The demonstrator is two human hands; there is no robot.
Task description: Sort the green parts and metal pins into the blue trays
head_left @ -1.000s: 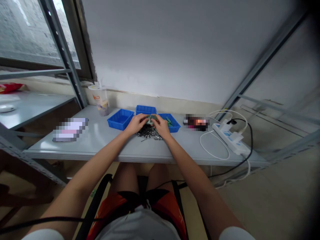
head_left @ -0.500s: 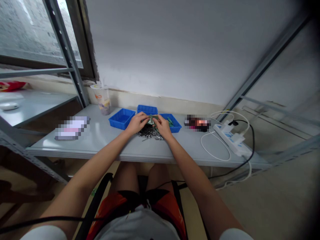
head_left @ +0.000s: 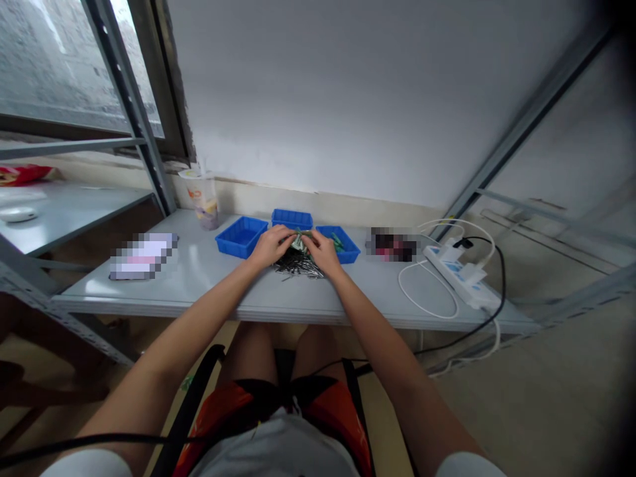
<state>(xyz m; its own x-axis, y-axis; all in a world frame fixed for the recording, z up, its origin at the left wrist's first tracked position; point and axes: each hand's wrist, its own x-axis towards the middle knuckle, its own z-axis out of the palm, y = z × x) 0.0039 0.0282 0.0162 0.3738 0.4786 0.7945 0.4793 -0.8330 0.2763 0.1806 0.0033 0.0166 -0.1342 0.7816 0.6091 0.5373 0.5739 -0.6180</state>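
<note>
The left hand (head_left: pixel 268 246) and right hand (head_left: pixel 324 252) meet above a pile of dark pins (head_left: pixel 297 266) on the table (head_left: pixel 223 291), both pinching a small green part (head_left: pixel 299 241) (blurred), just before three blue trays (head_left: pixel 232 250).

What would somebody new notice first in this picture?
Probably the three blue trays at the back of the grey table, bright against it. Right in front of them, the left hand and right hand meet on a small green piece above a pile of dark metal pins.

Tray (head_left: pixel 241 236), left of left hand (head_left: pixel 271 245): glossy blue plastic. Pins (head_left: pixel 297 266), beside right hand (head_left: pixel 324 252): shiny dark metal. Part (head_left: pixel 299 240), in both hands: green, plastic-looking. Table (head_left: pixel 209 285): smooth grey.
</note>
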